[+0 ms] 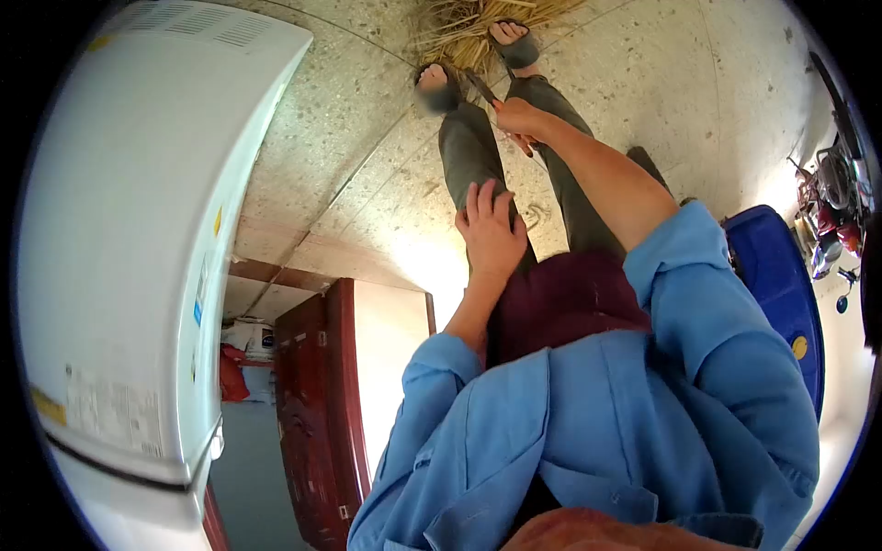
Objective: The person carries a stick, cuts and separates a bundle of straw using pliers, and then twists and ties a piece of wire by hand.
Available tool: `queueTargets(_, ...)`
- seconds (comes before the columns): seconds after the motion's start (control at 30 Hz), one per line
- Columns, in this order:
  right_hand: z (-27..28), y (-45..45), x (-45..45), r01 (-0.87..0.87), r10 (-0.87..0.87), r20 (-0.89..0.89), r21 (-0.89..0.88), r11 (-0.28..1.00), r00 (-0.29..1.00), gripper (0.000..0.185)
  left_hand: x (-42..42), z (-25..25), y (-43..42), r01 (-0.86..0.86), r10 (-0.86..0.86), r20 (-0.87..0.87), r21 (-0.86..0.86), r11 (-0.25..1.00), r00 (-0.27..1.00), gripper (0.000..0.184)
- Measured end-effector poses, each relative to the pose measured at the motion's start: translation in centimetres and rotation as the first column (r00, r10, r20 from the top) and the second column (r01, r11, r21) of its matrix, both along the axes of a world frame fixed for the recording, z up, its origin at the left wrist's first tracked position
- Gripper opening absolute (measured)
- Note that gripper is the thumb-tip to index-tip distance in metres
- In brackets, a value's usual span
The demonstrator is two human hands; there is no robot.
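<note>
The left hand [493,230] lay flat, fingers spread, on the left trouser leg [471,142], gripping nothing. The right hand [522,123] was curled around a dark, narrow tool [481,89], its exact kind unclear; the tool's far end reached near the sandalled left foot [438,89], just below loose straw [459,35] on the speckled floor [377,101]. A white appliance [138,211] stood to the left.

Straw [459,29] noted golden tan, floor [643,83] seen speckled dark on pale beige, shirt [588,395] logged plain blue, trousers [471,151] logged dark olive-grey, waist cloth [570,298] recorded maroon, appliance [138,184] noted white, door [308,413] seen dark red
</note>
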State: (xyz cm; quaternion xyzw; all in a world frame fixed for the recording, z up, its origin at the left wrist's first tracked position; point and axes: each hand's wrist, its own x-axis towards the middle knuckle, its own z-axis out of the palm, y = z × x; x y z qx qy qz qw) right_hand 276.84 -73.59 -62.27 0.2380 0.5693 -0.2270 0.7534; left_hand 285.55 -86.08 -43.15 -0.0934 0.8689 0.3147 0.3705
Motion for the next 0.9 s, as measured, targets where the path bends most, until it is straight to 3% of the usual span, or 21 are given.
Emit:
queueTargets(0.03,-1.6,0.2,-0.1,-0.073,0.071,0.03,0.047,0.996,0.997,0.038,-0.2,-0.3,0.1,-0.009,0.009,0.004,-0.002,1.0,1.0,0.029)
queueTargets(0.07,1.6,-1.4,-3.7,-0.122,0.123,0.003,-0.025,0.992,0.992,0.047,-0.3,-0.8,0.2,-0.014,0.014,0.035,-0.021,1.0,0.999,0.029)
queueTargets(0.1,0.1,-1.6,-3.6,-0.126,0.127,0.015,-0.025,0.992,0.992,0.047,-0.5,-1.1,0.2,-0.015,0.018,0.072,-0.037,0.999,0.997,0.029)
queueTargets(0.2,-4.0,-2.1,-2.8,-0.516,0.494,-0.162,-0.148,0.844,0.854,0.044,-0.6,-1.5,0.2,-0.068,0.074,0.116,-0.056,0.996,0.991,0.027)
queueTargets(0.23,-4.4,-2.4,-2.7,-0.515,0.495,-0.15,-0.157,0.843,0.856,0.044,-0.6,-1.5,0.1,-0.095,0.101,0.12,-0.05,0.994,0.988,0.026)
queueTargets(0.3,-5.0,-2.7,-2.8,-0.531,0.54,-0.113,0.104,0.841,0.834,0.036,-0.6,-1.5,0.0,-0.097,0.103,0.123,-0.052,0.994,0.987,0.025)
queueTargets(0.37,-6.2,-3.1,-2.8,-0.571,0.586,-0.111,0.141,0.809,0.803,0.035,-0.9,-1.7,0.0,-0.102,0.107,0.118,-0.048,0.994,0.987,0.025)
queueTargets(0.43,-6.5,-3.1,-3.4,-0.71,0.753,-0.192,0.25,0.658,0.63,0.035,-1.1,-1.8,0.0,-0.135,0.139,0.115,-0.04,0.99,0.984,0.023)
queueTargets(0.53,-7.4,-3.3,-4.4,-0.701,0.777,-0.244,0.337,0.629,0.58,0.037,-1.2,-2.0,0.0,-0.175,0.177,0.106,-0.029,0.984,0.979,0.021)
queueTargets(0.67,-7.9,-4.7,-6.1,-0.834,0.878,-0.154,0.277,0.478,0.453,0.045,-1.1,-1.9,-0.1,-0.211,0.212,0.096,-0.021,0.977,0.972,0.019)
queueTargets(0.77,-8.5,-6.0,-5.9,-0.872,0.93,-0.139,0.325,0.367,0.34,0.034,-1.1,-2.0,-0.1,-0.239,0.239,0.085,-0.013,0.971,0.967,0.019)
queueTargets(0.83,-7.6,-6.8,-5.7,-0.93,0.977,-0.175,0.323,0.176,0.124,0.035,-1.2,-2.1,-0.2,-0.26,0.26,0.063,-0.005,0.966,0.964,0.018)
queueTargets(0.9,-7.0,-8.2,-4.9,-0.93,0.985,-0.159,0.35,0.114,0.062,0.039,-1.1,-2.1,-0.2,-0.262,0.261,0.07,-0.002,0.965,0.963,0.019)
